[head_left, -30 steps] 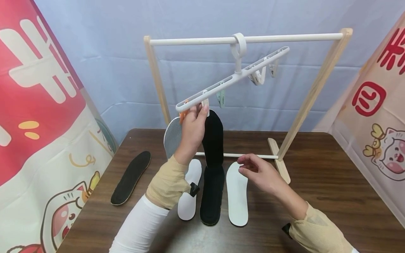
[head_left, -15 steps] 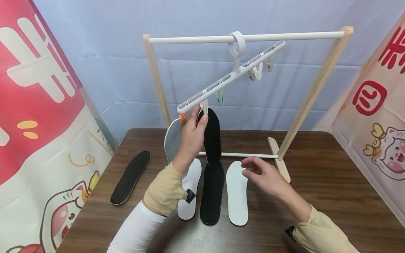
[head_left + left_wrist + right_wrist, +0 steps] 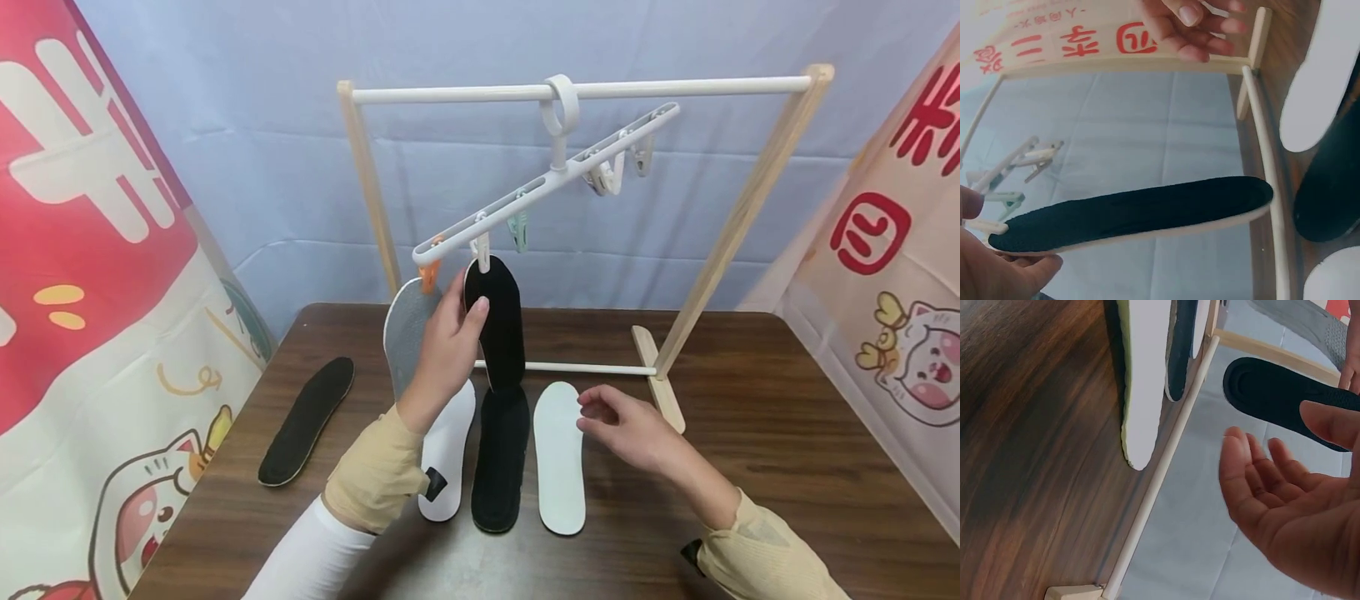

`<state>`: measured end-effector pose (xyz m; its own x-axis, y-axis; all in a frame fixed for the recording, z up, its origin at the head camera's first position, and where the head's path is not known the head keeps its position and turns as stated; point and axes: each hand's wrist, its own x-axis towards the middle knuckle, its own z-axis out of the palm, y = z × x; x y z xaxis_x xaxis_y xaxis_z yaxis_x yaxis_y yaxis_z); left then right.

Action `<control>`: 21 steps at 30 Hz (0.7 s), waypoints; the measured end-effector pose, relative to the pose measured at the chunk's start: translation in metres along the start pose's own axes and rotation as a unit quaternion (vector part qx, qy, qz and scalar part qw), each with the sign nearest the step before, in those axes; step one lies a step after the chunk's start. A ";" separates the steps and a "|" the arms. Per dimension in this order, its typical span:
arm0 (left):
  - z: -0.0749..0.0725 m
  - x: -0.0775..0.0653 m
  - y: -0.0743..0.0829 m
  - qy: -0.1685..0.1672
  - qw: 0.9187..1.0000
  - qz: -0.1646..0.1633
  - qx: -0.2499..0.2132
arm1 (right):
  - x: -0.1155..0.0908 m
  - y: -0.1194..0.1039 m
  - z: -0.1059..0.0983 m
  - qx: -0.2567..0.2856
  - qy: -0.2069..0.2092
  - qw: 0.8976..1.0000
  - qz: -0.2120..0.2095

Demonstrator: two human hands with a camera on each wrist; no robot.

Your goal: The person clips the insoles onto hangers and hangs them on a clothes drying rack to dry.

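Note:
A black insole (image 3: 495, 325) hangs from a white clothespin (image 3: 483, 252) on the white clip hanger (image 3: 517, 202). My left hand (image 3: 448, 337) is at its upper left edge, thumb in front and fingers behind; in the left wrist view, the thumb stands off the black surface and fingertips (image 3: 1041, 273) reach behind the edge. Left of it, a grey insole (image 3: 405, 333) hangs from an orange clothespin (image 3: 429, 275), partly behind that hand. My right hand (image 3: 626, 429) hovers beside a white insole (image 3: 560, 458), fingers loosely curved around nothing, as the right wrist view confirms.
On the brown table (image 3: 750, 467) lie another white insole (image 3: 446, 467), a black insole (image 3: 498, 467) and a black insole (image 3: 307, 421) at the left. A wooden rack (image 3: 712, 225) bears the hanger. A green clothespin (image 3: 518, 231) and several pale ones dangle from it.
My left hand has slid down off the white clothespin, its fingers loosening. The clothespin's grip on the black insole now shows. My right hand has shifted slightly right and down.

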<state>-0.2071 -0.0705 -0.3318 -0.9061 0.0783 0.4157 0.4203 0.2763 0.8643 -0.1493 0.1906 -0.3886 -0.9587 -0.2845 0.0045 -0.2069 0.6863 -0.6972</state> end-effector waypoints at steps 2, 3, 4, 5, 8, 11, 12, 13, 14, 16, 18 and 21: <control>-0.001 -0.005 -0.003 -0.007 1.000 -0.004 0.007 | -0.001 0.002 0.001 -0.013 -0.008 1.000 0.004; -0.002 -0.007 -0.005 -0.011 1.000 -0.009 0.010 | -0.001 0.003 0.001 -0.019 -0.012 1.000 0.006; -0.003 -0.010 -0.006 -0.016 1.000 -0.013 0.012 | -0.001 0.005 0.001 -0.025 -0.017 1.000 0.008; -0.003 -0.012 -0.008 -0.020 1.000 -0.017 0.016 | -0.001 0.006 0.001 -0.031 -0.022 0.999 0.009; -0.004 -0.018 -0.012 -0.027 0.999 -0.023 0.013 | -0.001 0.009 0.002 -0.044 -0.040 0.998 0.024; -0.005 -0.023 -0.015 -0.033 0.999 -0.022 0.009 | -0.001 0.011 0.003 -0.053 -0.056 0.996 0.041; -0.006 -0.024 -0.016 -0.036 0.999 -0.022 0.010 | -0.002 0.011 0.005 -0.050 -0.060 0.996 0.049; -0.006 -0.026 -0.017 -0.038 0.999 -0.022 0.012 | -0.002 0.012 0.006 -0.049 -0.063 0.995 0.053; -0.007 -0.028 -0.017 -0.040 0.999 -0.022 0.020 | -0.002 0.012 0.007 -0.047 -0.066 0.995 0.057; -0.007 -0.031 -0.019 -0.045 0.998 -0.024 0.034 | -0.003 0.014 0.010 -0.041 -0.069 0.995 0.065; -0.008 -0.035 -0.020 -0.051 0.997 -0.023 0.044 | -0.003 0.015 0.013 -0.034 -0.071 0.994 0.073; -0.010 -0.040 -0.022 -0.062 0.996 -0.032 0.054 | -0.004 0.016 0.017 -0.034 -0.074 0.993 0.088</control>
<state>-0.1795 -0.0893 -0.3651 -0.9328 0.1724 0.3165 0.3596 0.3852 0.8499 -0.1454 0.1919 -0.4119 -0.9428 -0.2481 -0.2226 -0.0560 0.7762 -0.6280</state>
